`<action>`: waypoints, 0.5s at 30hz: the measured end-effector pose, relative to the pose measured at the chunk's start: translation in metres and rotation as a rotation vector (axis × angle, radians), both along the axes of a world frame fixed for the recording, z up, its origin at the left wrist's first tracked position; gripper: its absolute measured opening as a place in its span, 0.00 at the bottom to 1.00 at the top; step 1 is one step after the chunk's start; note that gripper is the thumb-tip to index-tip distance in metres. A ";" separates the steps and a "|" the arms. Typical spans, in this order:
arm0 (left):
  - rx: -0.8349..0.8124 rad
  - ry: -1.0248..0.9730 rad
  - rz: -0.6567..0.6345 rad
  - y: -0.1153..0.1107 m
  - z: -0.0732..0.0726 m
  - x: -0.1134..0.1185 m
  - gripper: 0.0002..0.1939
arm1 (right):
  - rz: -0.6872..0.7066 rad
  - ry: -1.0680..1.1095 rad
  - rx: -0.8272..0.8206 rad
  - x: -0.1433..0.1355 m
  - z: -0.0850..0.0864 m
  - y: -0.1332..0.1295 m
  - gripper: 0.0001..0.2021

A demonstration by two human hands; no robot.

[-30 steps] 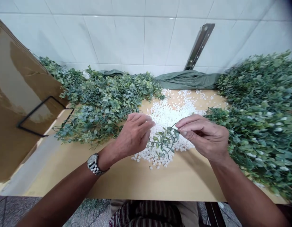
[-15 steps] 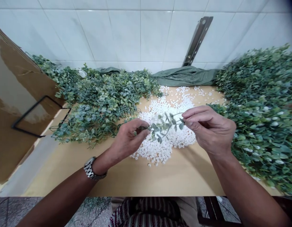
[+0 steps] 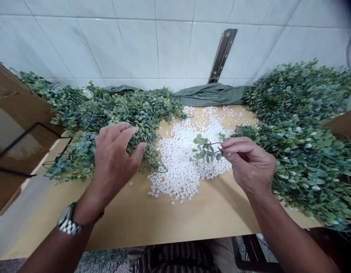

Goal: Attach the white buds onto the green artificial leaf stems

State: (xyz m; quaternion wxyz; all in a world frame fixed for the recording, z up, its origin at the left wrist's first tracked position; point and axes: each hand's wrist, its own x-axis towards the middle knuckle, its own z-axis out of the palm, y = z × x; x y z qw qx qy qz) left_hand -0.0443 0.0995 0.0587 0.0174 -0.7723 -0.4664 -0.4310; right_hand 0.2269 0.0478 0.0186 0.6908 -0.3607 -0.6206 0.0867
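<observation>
Between thumb and fingers, my right hand pinches the stem of a small artificial leafy sprig, its leaves pointing left. The sprig hangs above a spread of small white bead-like pieces on the table. Over at the left, my left hand is open with fingers apart, in front of the left heap of green artificial sprigs. Nothing shows in its fingers. Whether its fingertips touch the leaves I cannot tell.
A second heap of greenery, dotted with white tips, stands at the right. Dark green cloth lies along the tiled wall, below a metal bracket. A cardboard box and black wire frame are at the left.
My left hand has let go of the sprig and moved left to the left heap, its fingers spreading. My right hand still holds the sprig. The view has shifted slightly.
</observation>
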 end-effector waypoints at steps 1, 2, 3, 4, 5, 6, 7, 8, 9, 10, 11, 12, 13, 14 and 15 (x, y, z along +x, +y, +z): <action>-0.052 -0.024 -0.044 -0.015 -0.002 0.006 0.12 | -0.015 -0.012 0.023 -0.004 0.001 -0.006 0.09; -0.176 -0.065 -0.128 -0.032 -0.005 0.013 0.09 | -0.032 -0.017 0.048 -0.009 0.002 -0.013 0.10; -0.400 -0.116 -0.266 -0.049 -0.011 0.021 0.09 | -0.045 -0.018 0.069 -0.015 0.002 -0.020 0.11; -0.634 -0.204 -0.386 -0.065 -0.017 0.030 0.11 | -0.048 -0.011 0.077 -0.022 0.002 -0.027 0.12; -0.830 -0.351 -0.499 -0.079 -0.024 0.041 0.14 | -0.040 0.002 0.068 -0.028 0.001 -0.034 0.13; -1.001 -0.514 -0.643 -0.091 -0.032 0.051 0.18 | -0.021 0.024 0.049 -0.035 -0.001 -0.041 0.13; -1.094 -0.729 -0.735 -0.099 -0.039 0.062 0.25 | 0.007 0.055 0.020 -0.041 -0.004 -0.047 0.13; -1.110 -0.980 -0.770 -0.104 -0.045 0.072 0.26 | 0.039 0.093 -0.022 -0.048 -0.008 -0.052 0.13; -1.062 -1.233 -0.728 -0.107 -0.050 0.080 0.25 | 0.069 0.137 -0.070 -0.053 -0.013 -0.057 0.13; -1.028 -1.396 -0.700 -0.108 -0.053 0.086 0.25 | 0.093 0.182 -0.121 -0.059 -0.018 -0.061 0.12; -0.976 -1.500 -0.663 -0.108 -0.055 0.091 0.23 | 0.111 0.221 -0.177 -0.063 -0.023 -0.064 0.11; -0.944 -1.551 -0.626 -0.106 -0.055 0.094 0.20 | 0.123 0.249 -0.237 -0.067 -0.028 -0.068 0.10; -0.928 -1.557 -0.598 -0.105 -0.053 0.095 0.18 | 0.133 0.261 -0.292 -0.070 -0.031 -0.070 0.09; -0.929 -1.536 -0.572 -0.102 -0.051 0.095 0.14 | 0.144 0.257 -0.332 -0.073 -0.033 -0.073 0.09; -0.934 -1.510 -0.543 -0.099 -0.049 0.093 0.12 | 0.158 0.237 -0.351 -0.074 -0.034 -0.075 0.08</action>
